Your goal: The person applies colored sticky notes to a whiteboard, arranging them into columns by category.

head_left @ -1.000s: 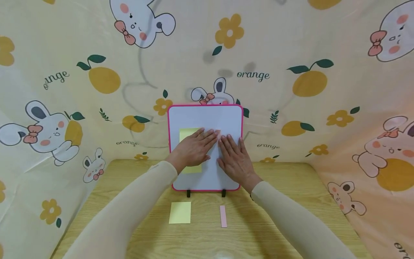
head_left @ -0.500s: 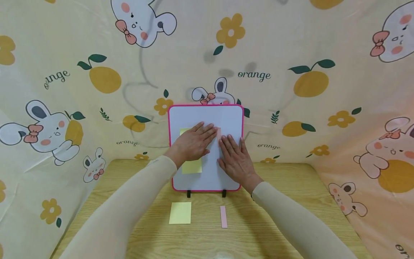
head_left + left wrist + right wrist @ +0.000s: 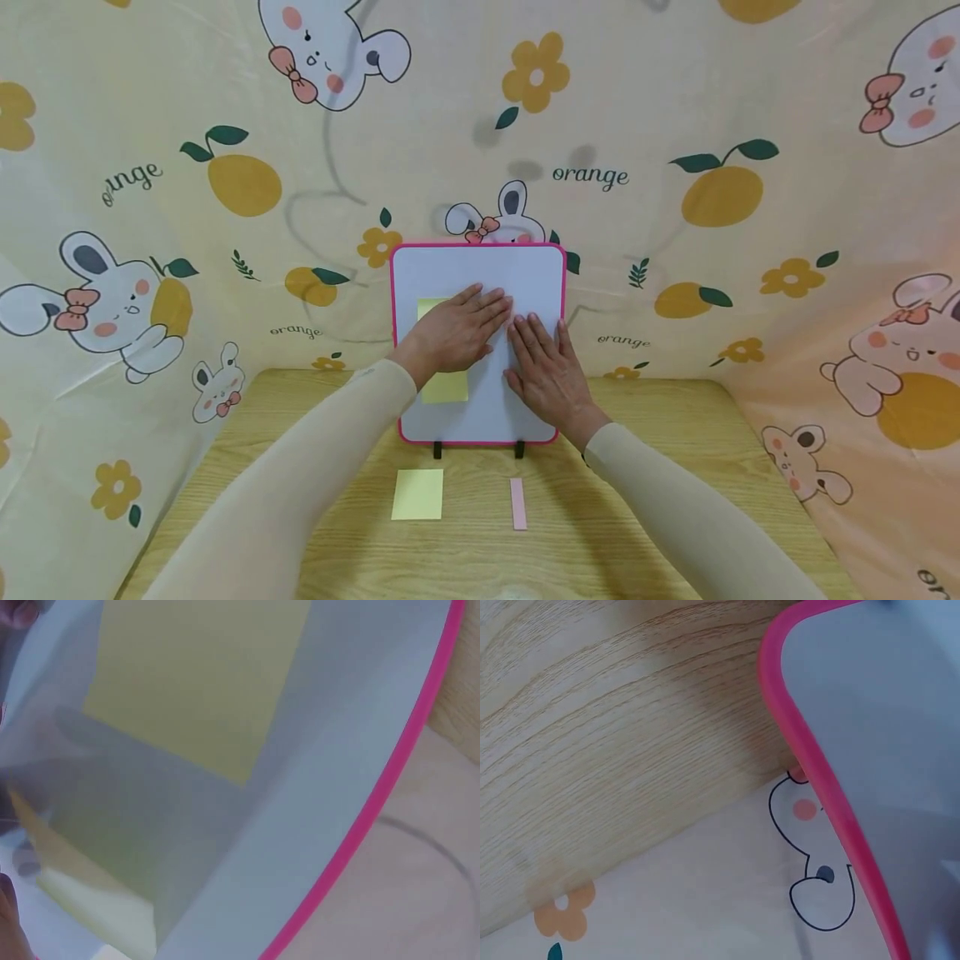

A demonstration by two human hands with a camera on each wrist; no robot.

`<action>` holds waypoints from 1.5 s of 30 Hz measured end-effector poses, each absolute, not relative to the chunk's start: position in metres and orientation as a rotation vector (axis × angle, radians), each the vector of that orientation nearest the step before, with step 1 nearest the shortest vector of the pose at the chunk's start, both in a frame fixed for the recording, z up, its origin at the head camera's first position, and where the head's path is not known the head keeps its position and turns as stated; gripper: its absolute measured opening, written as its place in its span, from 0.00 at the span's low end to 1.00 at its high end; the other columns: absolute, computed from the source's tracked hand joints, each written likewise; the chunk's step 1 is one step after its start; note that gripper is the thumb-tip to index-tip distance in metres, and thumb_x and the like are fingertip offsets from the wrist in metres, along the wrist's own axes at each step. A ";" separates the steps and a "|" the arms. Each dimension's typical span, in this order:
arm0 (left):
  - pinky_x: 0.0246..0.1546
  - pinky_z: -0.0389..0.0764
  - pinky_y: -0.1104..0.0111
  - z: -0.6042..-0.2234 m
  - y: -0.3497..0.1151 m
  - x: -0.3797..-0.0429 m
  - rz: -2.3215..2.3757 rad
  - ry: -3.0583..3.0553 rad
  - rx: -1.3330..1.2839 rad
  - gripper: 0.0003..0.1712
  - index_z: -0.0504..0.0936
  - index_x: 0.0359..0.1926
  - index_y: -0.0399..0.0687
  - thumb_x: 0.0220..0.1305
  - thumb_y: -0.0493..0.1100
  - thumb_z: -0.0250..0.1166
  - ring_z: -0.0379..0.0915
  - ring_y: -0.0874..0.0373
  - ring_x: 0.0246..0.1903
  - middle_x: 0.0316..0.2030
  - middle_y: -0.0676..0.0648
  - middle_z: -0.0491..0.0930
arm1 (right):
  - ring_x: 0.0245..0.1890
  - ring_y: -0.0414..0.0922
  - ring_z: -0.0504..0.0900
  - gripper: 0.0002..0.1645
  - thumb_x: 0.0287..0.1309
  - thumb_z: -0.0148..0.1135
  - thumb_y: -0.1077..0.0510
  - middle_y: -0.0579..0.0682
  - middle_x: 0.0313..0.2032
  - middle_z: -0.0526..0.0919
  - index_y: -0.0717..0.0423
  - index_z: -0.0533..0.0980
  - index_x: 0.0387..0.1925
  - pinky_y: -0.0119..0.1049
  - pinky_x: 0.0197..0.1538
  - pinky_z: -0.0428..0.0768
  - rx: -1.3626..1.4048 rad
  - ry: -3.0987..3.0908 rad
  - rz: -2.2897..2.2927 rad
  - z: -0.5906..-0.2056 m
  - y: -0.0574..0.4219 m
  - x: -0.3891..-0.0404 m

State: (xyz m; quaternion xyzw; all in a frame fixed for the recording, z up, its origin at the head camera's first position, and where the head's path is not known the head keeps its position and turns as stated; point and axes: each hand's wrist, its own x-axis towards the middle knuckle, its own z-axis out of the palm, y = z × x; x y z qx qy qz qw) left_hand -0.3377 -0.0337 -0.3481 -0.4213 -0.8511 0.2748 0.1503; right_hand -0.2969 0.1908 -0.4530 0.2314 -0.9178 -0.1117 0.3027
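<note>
A whiteboard [image 3: 480, 267] with a pink frame stands upright on the table. My left hand [image 3: 459, 329] lies across its middle, fingers straight and fingertips against the surface. It partly hides an upper yellow sticky note [image 3: 431, 308]; a lower yellow sticky note [image 3: 446, 388] shows beneath the hand. In the left wrist view one note [image 3: 195, 675] looks flat, while an edge of the other note [image 3: 105, 900] stands off the board. My right hand [image 3: 551, 371] rests on the board's right side with straight fingers, its fingertips close to the left ones. Neither hand grips anything.
Another yellow sticky note [image 3: 417, 494] and a narrow pink paper strip [image 3: 518, 503] lie on the wooden table [image 3: 637, 517] before the board. Two black feet [image 3: 519, 450] support the board. A cloth printed with rabbits and oranges [image 3: 615, 100] surrounds the table.
My left hand has shifted slightly right, and its fingertips now cover the small pink strip seen on the board earlier. My right hand has hardly moved.
</note>
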 end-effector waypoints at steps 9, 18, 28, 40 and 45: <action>0.86 0.37 0.55 -0.345 -0.036 -0.338 0.748 -2.468 -1.240 0.41 0.47 0.85 0.47 0.83 0.61 0.46 0.36 0.52 0.85 0.85 0.49 0.45 | 0.86 0.53 0.41 0.49 0.77 0.51 0.38 0.54 0.86 0.43 0.57 0.48 0.85 0.64 0.85 0.42 0.608 -2.450 -0.312 -0.453 0.189 -0.297; 0.86 0.37 0.55 -0.345 -0.031 -0.336 0.746 -2.460 -1.236 0.40 0.48 0.85 0.49 0.84 0.60 0.45 0.36 0.53 0.85 0.85 0.50 0.46 | 0.86 0.53 0.40 0.49 0.77 0.50 0.38 0.53 0.86 0.41 0.57 0.46 0.85 0.64 0.85 0.42 0.601 -2.457 -0.311 -0.455 0.189 -0.296; 0.86 0.37 0.55 -0.353 -0.047 -0.334 0.728 -2.489 -1.221 0.41 0.48 0.85 0.48 0.83 0.58 0.47 0.37 0.53 0.85 0.85 0.50 0.45 | 0.86 0.52 0.40 0.48 0.77 0.51 0.37 0.53 0.86 0.44 0.57 0.50 0.84 0.64 0.85 0.43 0.575 -2.494 -0.326 -0.456 0.188 -0.292; 0.86 0.38 0.56 -0.376 -0.043 -0.328 0.715 -2.463 -1.238 0.39 0.49 0.85 0.49 0.83 0.59 0.45 0.37 0.55 0.85 0.85 0.51 0.46 | 0.85 0.54 0.46 0.49 0.75 0.53 0.39 0.55 0.85 0.45 0.59 0.50 0.84 0.65 0.83 0.48 0.603 -2.418 -0.289 -0.461 0.191 -0.293; 0.86 0.38 0.56 -0.381 -0.040 -0.325 0.698 -2.476 -1.233 0.40 0.49 0.85 0.49 0.83 0.59 0.46 0.37 0.55 0.85 0.85 0.51 0.46 | 0.85 0.55 0.47 0.50 0.74 0.54 0.38 0.56 0.85 0.47 0.59 0.51 0.84 0.66 0.83 0.51 0.608 -2.395 -0.289 -0.462 0.193 -0.294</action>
